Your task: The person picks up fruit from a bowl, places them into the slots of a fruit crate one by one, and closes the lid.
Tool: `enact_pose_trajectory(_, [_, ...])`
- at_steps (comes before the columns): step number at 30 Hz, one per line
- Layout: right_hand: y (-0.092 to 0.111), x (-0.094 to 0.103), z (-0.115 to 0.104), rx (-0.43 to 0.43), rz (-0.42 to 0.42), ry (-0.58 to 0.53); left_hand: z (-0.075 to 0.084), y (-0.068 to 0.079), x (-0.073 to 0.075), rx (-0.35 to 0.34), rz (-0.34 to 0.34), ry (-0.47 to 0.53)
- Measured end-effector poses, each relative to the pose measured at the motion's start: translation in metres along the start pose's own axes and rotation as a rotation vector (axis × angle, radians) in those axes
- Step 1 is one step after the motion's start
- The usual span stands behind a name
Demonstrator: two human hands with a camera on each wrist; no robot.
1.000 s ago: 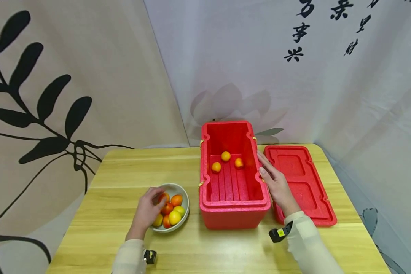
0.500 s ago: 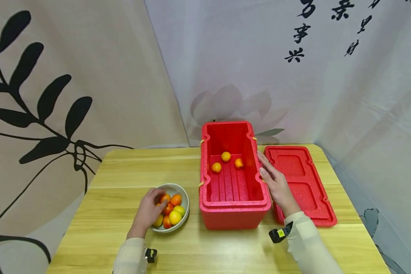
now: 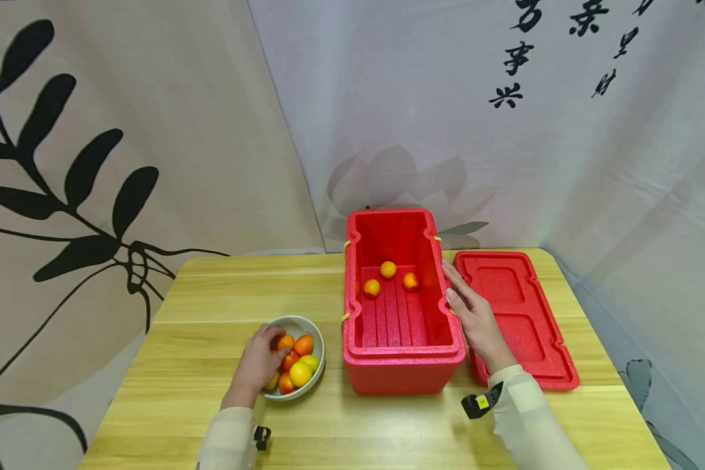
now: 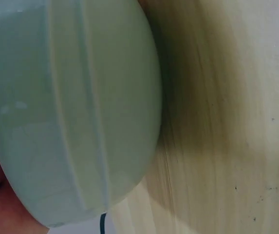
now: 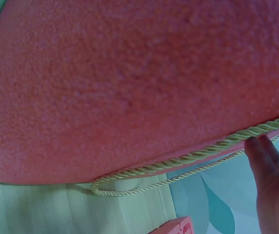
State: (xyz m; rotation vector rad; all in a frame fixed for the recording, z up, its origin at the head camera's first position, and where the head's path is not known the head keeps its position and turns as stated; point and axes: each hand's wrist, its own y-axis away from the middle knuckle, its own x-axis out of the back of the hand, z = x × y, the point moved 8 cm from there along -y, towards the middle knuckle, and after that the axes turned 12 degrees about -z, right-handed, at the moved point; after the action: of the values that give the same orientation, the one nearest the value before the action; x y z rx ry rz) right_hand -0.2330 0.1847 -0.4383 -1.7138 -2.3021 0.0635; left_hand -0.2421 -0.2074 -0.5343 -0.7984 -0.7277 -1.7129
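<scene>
In the head view my left hand [image 3: 260, 362] reaches over the left rim of a pale green bowl [image 3: 320, 365]. Its fingers and thumb curl round a small orange fruit [image 3: 285, 341]. Beside that lie other round fruits, among them a yellow one [image 3: 300, 374] and an orange one [image 3: 304, 344]. The left wrist view is mostly filled by the bowl's outer wall [image 4: 124, 97]. My right hand [image 3: 477, 323] rests with extended fingers along the right side of a red foam box [image 3: 405, 378], its fingers near the twisted gold cord [image 5: 202, 155] in the right wrist view.
Three small orange fruits, one of them the near-left fruit [image 3: 371, 288], lie on the box's floor. A red lid [image 3: 519, 313] lies on the wooden table [image 3: 223, 287] to the right, under my right forearm. Printed cloth [image 3: 399, 117] hangs behind the table.
My left hand has shifted slightly right and settled lower over the bowl's left side. My right hand and the box stay where they were.
</scene>
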Motion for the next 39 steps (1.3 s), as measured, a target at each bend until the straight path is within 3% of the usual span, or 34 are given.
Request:
enact_pose_trajectory(5, [0.001,0.000,0.000,0.004,0.006,-0.018,0.001,-0.003,-0.002,0.039,-0.016,0.022])
enact_pose_trajectory(13, [0.001,0.001,0.002,-0.021,0.011,-0.007,0.003,-0.012,-0.007,0.110,-0.080,-0.026])
enact_pose_trajectory(23, [0.001,0.000,0.002,-0.028,0.012,-0.005,0.003,-0.012,-0.006,0.047,-0.049,-0.120])
enact_pose_trajectory(34, [0.001,-0.004,0.003,-0.012,-0.010,-0.026,0.000,0.000,-0.002,0.028,-0.041,-0.044])
enact_pose_trajectory(39, [-0.001,-0.001,0.001,0.010,0.002,-0.016,0.005,-0.002,0.005,-0.028,-0.002,-0.017])
